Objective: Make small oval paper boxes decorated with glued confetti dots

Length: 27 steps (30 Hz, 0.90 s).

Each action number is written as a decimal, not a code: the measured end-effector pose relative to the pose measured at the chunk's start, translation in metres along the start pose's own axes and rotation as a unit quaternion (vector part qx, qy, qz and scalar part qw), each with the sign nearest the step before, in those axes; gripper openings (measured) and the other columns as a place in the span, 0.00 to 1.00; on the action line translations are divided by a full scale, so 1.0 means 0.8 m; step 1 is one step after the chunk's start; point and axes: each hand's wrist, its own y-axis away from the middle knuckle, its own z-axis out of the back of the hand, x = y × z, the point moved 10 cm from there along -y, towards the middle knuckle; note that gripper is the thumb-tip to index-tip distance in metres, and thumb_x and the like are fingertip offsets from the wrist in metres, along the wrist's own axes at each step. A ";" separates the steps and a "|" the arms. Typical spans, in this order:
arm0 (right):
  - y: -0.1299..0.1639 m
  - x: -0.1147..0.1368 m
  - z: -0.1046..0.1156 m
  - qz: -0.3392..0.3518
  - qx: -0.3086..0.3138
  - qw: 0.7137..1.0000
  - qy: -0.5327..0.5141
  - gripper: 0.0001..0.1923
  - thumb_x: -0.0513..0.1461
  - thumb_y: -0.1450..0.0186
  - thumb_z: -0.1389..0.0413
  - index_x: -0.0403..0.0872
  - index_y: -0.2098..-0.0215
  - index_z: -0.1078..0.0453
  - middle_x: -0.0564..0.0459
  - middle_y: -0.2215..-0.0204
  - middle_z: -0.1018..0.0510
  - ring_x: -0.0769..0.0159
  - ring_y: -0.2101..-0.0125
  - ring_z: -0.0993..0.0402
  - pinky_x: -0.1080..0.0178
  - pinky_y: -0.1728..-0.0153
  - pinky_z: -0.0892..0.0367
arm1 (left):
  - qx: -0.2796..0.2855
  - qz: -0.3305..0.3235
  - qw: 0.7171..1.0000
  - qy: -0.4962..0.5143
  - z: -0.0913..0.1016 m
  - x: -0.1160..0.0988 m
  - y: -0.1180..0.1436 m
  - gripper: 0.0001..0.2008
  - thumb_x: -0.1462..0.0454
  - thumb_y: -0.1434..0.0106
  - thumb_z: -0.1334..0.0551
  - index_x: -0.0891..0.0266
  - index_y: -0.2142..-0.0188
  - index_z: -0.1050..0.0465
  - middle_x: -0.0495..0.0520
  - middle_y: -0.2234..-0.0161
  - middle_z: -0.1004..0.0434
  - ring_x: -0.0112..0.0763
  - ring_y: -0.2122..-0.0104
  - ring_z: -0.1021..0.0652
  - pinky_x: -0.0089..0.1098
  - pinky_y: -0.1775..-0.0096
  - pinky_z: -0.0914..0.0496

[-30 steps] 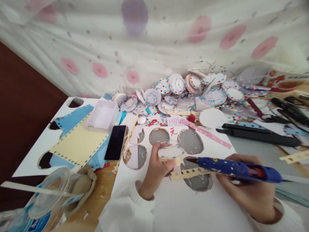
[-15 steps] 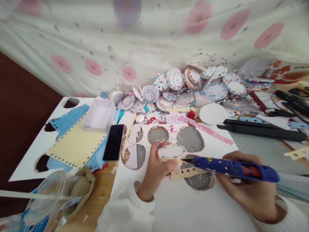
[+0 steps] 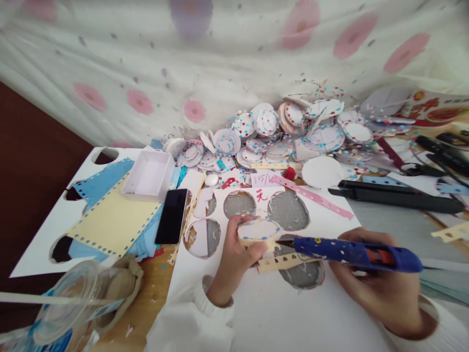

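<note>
Here we are over the tabletop (image 3: 154,291), and the left hand (image 3: 238,256) has its grip closed on a small paper disc (image 3: 259,230), thumb in front and fingers around the far left side, the white face turned up and a rim of blue-marked edging running round it. Across from it, the right hand (image 3: 384,288) is wrapped firmly round a blue glue gun (image 3: 340,251) (white specks dotted all along its body), and the dark nozzle points left, right up by the disc's near edge; whether the tip touches is too fine to call. Just below the nozzle runs a pale yellow strip (image 3: 271,264) with heart-shaped holes, over a white sheet (image 3: 289,322) full of big round cut-outs. Over to the left, a black-screened phone (image 3: 171,216) lies beside a yellow sheet (image 3: 113,217), with a white box (image 3: 148,173) just above it and blue paper (image 3: 102,183) peeking out from beneath the yellow. At the back, a heap of decorated discs (image 3: 267,122) crowds up against the flowered curtain (image 3: 234,58), a plain white circle (image 3: 322,172) sits in front, and a pink strip (image 3: 315,198) slants across the sheet's far edge.
</note>
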 end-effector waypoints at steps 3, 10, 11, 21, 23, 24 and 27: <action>0.001 -0.004 0.001 -0.013 0.000 1.000 0.002 0.13 0.44 0.45 0.39 0.51 0.66 0.36 0.51 0.73 0.26 0.58 0.74 0.26 0.61 0.80 0.34 | -0.003 0.001 1.000 -0.006 0.000 -0.001 0.001 0.20 0.66 0.51 0.31 0.58 0.58 0.33 0.53 0.54 0.25 0.37 0.57 0.23 0.34 0.56 0.28; -0.003 0.009 0.001 0.046 0.002 0.999 -0.017 0.13 0.41 0.44 0.38 0.52 0.64 0.37 0.55 0.74 0.26 0.62 0.77 0.28 0.62 0.79 0.33 | 0.005 0.006 1.000 -0.005 0.000 0.004 0.001 0.23 0.62 0.51 0.29 0.56 0.57 0.33 0.52 0.57 0.25 0.37 0.59 0.22 0.34 0.58 0.27; -0.003 0.012 0.001 0.055 0.005 0.998 -0.024 0.13 0.40 0.44 0.39 0.52 0.64 0.38 0.55 0.75 0.26 0.61 0.76 0.28 0.61 0.79 0.33 | 0.005 0.008 1.000 -0.006 0.000 0.005 0.001 0.23 0.62 0.51 0.28 0.56 0.57 0.33 0.53 0.56 0.25 0.38 0.58 0.23 0.34 0.58 0.27; -0.001 0.005 0.005 0.018 -0.009 1.000 -0.005 0.12 0.42 0.44 0.39 0.51 0.65 0.37 0.55 0.73 0.26 0.63 0.76 0.28 0.62 0.77 0.34 | 0.008 0.016 1.000 0.023 -0.002 0.006 0.002 0.24 0.61 0.52 0.28 0.56 0.57 0.34 0.53 0.51 0.27 0.39 0.54 0.23 0.35 0.54 0.27; -0.002 0.006 0.004 0.023 -0.007 1.000 -0.014 0.12 0.42 0.43 0.39 0.51 0.65 0.37 0.55 0.73 0.26 0.62 0.76 0.28 0.62 0.77 0.34 | 0.003 0.017 1.000 0.022 -0.001 0.005 0.002 0.24 0.61 0.52 0.28 0.56 0.58 0.34 0.54 0.51 0.26 0.40 0.54 0.23 0.36 0.53 0.27; -0.003 0.007 0.004 0.027 -0.004 0.999 -0.019 0.12 0.41 0.43 0.39 0.51 0.65 0.37 0.55 0.74 0.26 0.62 0.76 0.28 0.62 0.77 0.34 | -0.002 0.015 1.000 0.019 0.000 0.005 0.001 0.23 0.61 0.53 0.28 0.57 0.58 0.33 0.54 0.52 0.26 0.41 0.53 0.23 0.37 0.53 0.28; -0.003 0.011 0.003 0.040 0.004 0.999 -0.030 0.11 0.41 0.43 0.40 0.52 0.65 0.37 0.56 0.75 0.26 0.62 0.76 0.28 0.61 0.77 0.34 | -0.009 0.008 1.000 0.012 0.002 0.005 0.000 0.23 0.61 0.53 0.28 0.57 0.58 0.33 0.54 0.53 0.26 0.42 0.55 0.23 0.38 0.54 0.27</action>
